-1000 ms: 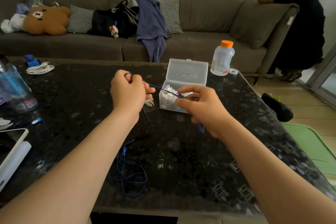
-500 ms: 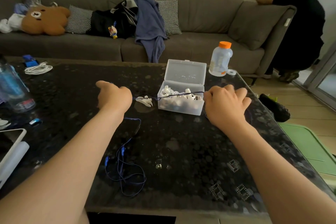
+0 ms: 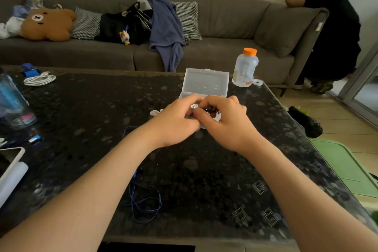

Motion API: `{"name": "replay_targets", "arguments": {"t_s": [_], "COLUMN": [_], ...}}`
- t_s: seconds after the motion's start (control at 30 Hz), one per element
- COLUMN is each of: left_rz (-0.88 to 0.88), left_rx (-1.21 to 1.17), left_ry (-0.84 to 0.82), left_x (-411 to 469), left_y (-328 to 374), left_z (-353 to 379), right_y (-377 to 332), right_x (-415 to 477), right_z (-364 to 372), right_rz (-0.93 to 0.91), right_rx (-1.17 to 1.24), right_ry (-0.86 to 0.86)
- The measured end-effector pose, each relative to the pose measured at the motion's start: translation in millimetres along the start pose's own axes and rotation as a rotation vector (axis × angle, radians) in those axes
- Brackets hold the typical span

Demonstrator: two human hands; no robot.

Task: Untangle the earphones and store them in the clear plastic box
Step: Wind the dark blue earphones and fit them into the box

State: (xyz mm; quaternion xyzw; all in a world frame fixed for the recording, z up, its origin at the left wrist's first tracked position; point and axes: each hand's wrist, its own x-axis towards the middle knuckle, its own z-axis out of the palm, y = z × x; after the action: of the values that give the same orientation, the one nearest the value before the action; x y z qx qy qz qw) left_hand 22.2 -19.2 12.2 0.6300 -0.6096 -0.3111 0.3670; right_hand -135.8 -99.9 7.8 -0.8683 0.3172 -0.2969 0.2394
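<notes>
The clear plastic box [image 3: 206,83] stands mid-table with its lid tipped up at the back, and my hands hide most of its tray. White earphones lie inside it. My left hand [image 3: 176,124] and right hand [image 3: 224,124] meet over the tray, fingers curled and pinching a bunched part of the blue earphones [image 3: 212,111]. The rest of the blue cable [image 3: 143,200] trails in loose loops on the dark table [image 3: 204,170], below my left forearm. A white earpiece [image 3: 154,112] lies just left of the box.
A bottle with an orange cap [image 3: 245,65] and a tape roll [image 3: 257,82] stand behind the box at the right. At the left are a coiled white cable [image 3: 39,79], a blue bottle [image 3: 12,104] and a tablet [image 3: 10,161]. A person [image 3: 335,32] crouches by the sofa's end.
My hands, spread apart with the blue cable stretched across the box, have come together over the tray. The cable is now bunched between my fingers, and the loops on the table shifted slightly.
</notes>
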Motion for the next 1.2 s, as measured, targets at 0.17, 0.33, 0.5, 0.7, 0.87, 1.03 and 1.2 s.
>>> {"name": "replay_targets", "arguments": {"t_s": [0.17,0.33,0.5,0.7,0.87,1.03,1.2], "left_rz": [-0.142,-0.167,-0.272,-0.34,-0.37,-0.339,-0.335], "left_rx": [0.111,0.07,-0.009,0.069,0.097,0.211,0.194], "left_ry": [0.184,0.587,0.456,-0.132,-0.298,-0.453,-0.254], "left_x": [-5,-6,-11,-18,-19,-22,-16], "left_y": [12,9,0,-4,-10,-9,-7], "left_z": [-7,-15,-25,-22,-23,-18,-14], "right_y": [9,24,30,24,24,20,6], "right_x": [3,1,0,10,11,8,4], "right_z": [-7,-15,-22,-22,-34,-28,-23], "right_rz": [0.035,0.049,0.308,0.404,0.636,0.451,0.3], "right_rx": [-0.155,-0.686,-0.779,-0.343,0.185,0.276,0.57], "right_ry": [0.028,-0.096,-0.035,0.077,0.151,0.289,0.154]}}
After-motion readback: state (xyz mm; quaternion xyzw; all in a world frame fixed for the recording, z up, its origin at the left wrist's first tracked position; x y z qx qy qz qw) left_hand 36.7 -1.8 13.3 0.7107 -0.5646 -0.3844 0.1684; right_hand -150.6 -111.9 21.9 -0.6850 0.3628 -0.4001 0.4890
